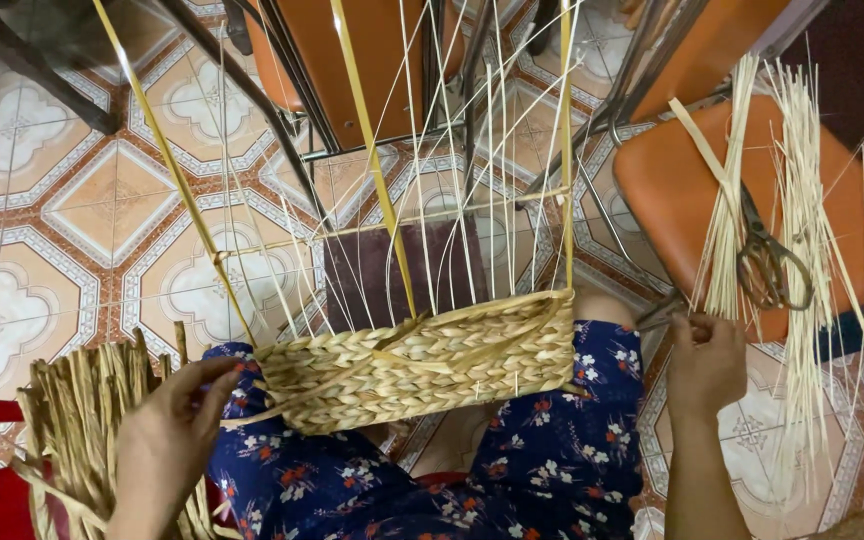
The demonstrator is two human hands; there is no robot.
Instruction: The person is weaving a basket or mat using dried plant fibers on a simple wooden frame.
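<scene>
Your left hand (pixel 167 440) grips the basket (pixel 422 365); your right hand (pixel 704 360) pinches a reed (pixel 727 240) from the stool (pixel 852 230).

Patterned tile floor (pixel 82 215) under metal chair legs; orange seat (pixel 672 190) at right bearing pale reeds (pixel 802 230) and scissors (pixel 767 262).

We see the scene under soft, even indoor light, bright enough to show the tiled floor (pixel 72 210) in clear colour, with only faint shadows under the chair legs and no harsh glare. The upper right corner falls off into darkness. Focus is fairly sharp across the middle, while the thin pale reeds (pixel 802 230) blur slightly, and the straight lines bow a little towards the edges.
</scene>
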